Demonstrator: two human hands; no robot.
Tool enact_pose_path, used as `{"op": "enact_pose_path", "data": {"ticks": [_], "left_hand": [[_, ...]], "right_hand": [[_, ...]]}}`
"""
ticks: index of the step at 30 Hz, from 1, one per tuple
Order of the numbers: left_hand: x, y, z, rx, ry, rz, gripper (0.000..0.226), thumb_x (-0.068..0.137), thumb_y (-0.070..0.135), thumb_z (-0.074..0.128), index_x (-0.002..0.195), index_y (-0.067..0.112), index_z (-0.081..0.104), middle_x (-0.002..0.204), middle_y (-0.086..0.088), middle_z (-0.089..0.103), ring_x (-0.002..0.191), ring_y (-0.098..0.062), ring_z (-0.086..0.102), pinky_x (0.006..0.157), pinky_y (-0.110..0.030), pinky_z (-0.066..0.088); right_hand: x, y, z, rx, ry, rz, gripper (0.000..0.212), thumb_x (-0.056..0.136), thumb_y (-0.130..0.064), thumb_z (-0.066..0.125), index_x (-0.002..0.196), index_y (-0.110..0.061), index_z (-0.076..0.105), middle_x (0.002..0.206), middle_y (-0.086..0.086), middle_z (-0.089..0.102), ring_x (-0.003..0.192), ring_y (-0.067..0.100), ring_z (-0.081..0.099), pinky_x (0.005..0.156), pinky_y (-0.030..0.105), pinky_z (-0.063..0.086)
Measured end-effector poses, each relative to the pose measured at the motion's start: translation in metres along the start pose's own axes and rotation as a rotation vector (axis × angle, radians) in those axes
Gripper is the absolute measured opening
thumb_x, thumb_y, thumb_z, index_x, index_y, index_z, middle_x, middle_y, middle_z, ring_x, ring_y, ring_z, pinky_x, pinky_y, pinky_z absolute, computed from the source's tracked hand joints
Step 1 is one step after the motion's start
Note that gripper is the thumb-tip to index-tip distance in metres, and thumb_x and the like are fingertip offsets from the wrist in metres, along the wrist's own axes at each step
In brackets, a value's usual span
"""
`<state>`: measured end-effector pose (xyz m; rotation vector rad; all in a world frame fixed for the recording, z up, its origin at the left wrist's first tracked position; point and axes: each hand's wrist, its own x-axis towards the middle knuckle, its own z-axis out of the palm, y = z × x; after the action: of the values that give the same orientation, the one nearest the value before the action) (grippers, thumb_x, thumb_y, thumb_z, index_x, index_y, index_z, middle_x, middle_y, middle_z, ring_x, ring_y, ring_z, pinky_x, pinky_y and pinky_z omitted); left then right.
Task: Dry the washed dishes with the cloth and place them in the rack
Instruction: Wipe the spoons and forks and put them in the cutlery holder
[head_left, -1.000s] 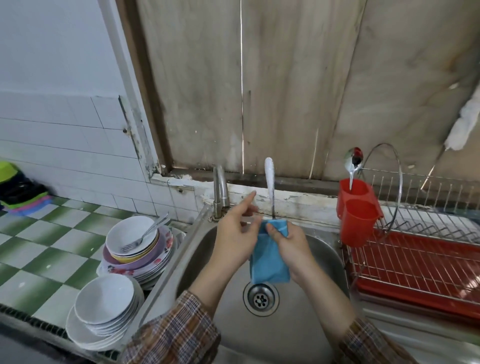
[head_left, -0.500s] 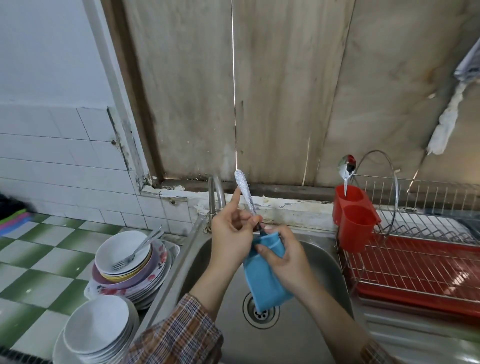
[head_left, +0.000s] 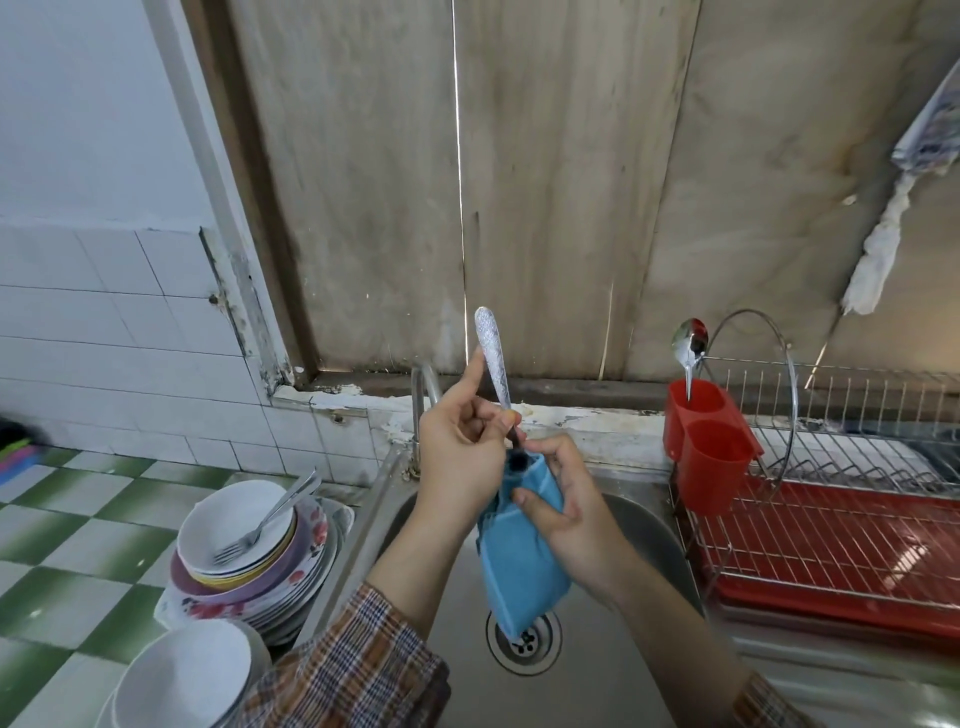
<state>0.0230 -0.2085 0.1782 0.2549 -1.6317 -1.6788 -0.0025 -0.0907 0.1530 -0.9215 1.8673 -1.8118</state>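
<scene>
Over the steel sink (head_left: 649, 525), my left hand (head_left: 460, 457) pinches the lower stem of a metal utensil (head_left: 493, 358) whose patterned handle points up. Its working end is hidden inside a blue cloth (head_left: 519, 577), which my right hand (head_left: 569, 514) grips around it. The cloth hangs down toward the drain (head_left: 524, 642). To the right stands the wire dish rack (head_left: 831, 535) on a red tray, with a red cutlery holder (head_left: 706, 447) holding one spoon (head_left: 688, 343).
Left of the sink, stacked bowls and plates (head_left: 249, 561) carry a fork (head_left: 265, 525); a second pile of white bowls (head_left: 187, 675) sits nearer. The faucet (head_left: 423, 395) rises behind my left hand. A green checkered counter (head_left: 62, 519) extends left.
The utensil's handle has tilted from upright to leaning left, and both hands with the cloth have stayed over the sink. The camera has tilted upward.
</scene>
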Motion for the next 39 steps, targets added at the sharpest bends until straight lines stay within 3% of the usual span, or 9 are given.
{"op": "enact_pose_path", "data": {"ticks": [5,8,13,18,23,28,32,37,39], "left_hand": [[-0.015,0.000,0.009,-0.015,0.022,0.024,0.070,0.087,-0.017,0.055,0.119,0.044,0.045,0.060,0.004,0.055,0.063,-0.008,0.061,0.072,-0.017,0.053],[-0.024,-0.001,0.012,-0.012,0.064,0.026,0.069,0.089,-0.015,0.055,0.132,0.035,0.035,0.059,0.008,0.052,0.061,-0.002,0.059,0.071,-0.014,0.052],[-0.026,0.005,0.012,-0.009,0.104,0.030,0.068,0.088,-0.014,0.056,0.144,0.018,0.034,0.064,0.001,0.049,0.065,-0.011,0.056,0.072,-0.016,0.052],[-0.032,0.012,0.018,-0.031,0.078,0.040,0.067,0.090,-0.012,0.055,0.137,0.030,0.032,0.065,0.000,0.052,0.063,-0.007,0.061,0.072,-0.017,0.054],[-0.028,0.012,0.021,-0.038,0.130,0.052,0.066,0.089,-0.012,0.057,0.139,0.026,0.037,0.066,0.000,0.051,0.064,-0.011,0.060,0.070,-0.017,0.053],[-0.012,0.024,0.018,-0.096,0.190,0.068,0.057,0.094,-0.009,0.051,0.140,0.022,0.043,0.069,0.000,0.049,0.063,-0.016,0.060,0.064,-0.027,0.059],[-0.003,0.025,0.012,0.021,0.137,0.098,0.047,0.095,-0.002,0.053,0.120,0.038,0.053,0.074,-0.004,0.054,0.061,-0.014,0.058,0.049,-0.019,0.050],[-0.023,0.001,0.021,0.223,-0.044,0.155,0.049,0.094,0.000,0.055,0.113,0.045,0.060,0.071,0.018,0.049,0.066,-0.008,0.050,0.065,-0.043,0.058],[-0.028,-0.003,0.025,0.264,-0.073,0.195,0.047,0.092,-0.001,0.057,0.115,0.039,0.063,0.070,0.018,0.048,0.068,-0.004,0.048,0.070,-0.038,0.054]], "right_hand": [[0.005,0.000,-0.010,-0.074,0.050,0.028,0.016,0.093,0.002,0.056,0.097,-0.013,0.051,0.089,0.003,0.061,0.073,0.000,0.059,0.070,0.019,0.049],[0.006,0.001,-0.006,-0.238,0.217,-0.003,0.014,0.094,-0.012,0.059,0.091,0.000,0.053,0.078,0.006,0.060,0.058,-0.003,0.052,0.057,0.010,0.041],[0.000,0.003,-0.006,-0.453,0.337,-0.060,0.027,0.093,-0.031,0.062,0.088,-0.004,0.058,0.074,0.003,0.060,0.064,0.007,0.052,0.060,0.013,0.038],[-0.006,0.000,-0.017,-0.405,0.278,-0.043,0.022,0.090,-0.027,0.066,0.082,-0.008,0.057,0.073,0.003,0.062,0.066,0.015,0.057,0.058,0.015,0.040],[-0.013,-0.001,-0.022,-0.249,0.129,0.014,0.017,0.087,-0.017,0.071,0.093,-0.014,0.055,0.084,0.006,0.067,0.076,0.018,0.065,0.070,0.034,0.052],[-0.024,0.004,-0.033,-0.387,-0.009,-0.015,0.037,0.088,-0.013,0.068,0.108,-0.040,0.051,0.096,-0.008,0.063,0.080,0.001,0.061,0.069,0.015,0.048],[-0.024,0.003,-0.040,-0.311,0.167,-0.022,0.039,0.090,-0.012,0.065,0.116,-0.039,0.053,0.108,-0.007,0.061,0.085,0.006,0.060,0.069,0.016,0.050],[-0.011,-0.030,-0.050,0.134,0.612,-0.150,0.027,0.097,-0.020,0.053,0.118,-0.037,0.057,0.107,-0.007,0.064,0.084,0.013,0.066,0.068,0.036,0.058],[-0.005,-0.040,-0.052,0.301,0.678,-0.216,0.025,0.100,-0.022,0.050,0.119,-0.038,0.056,0.104,-0.008,0.065,0.081,0.007,0.067,0.069,0.034,0.057]]}}
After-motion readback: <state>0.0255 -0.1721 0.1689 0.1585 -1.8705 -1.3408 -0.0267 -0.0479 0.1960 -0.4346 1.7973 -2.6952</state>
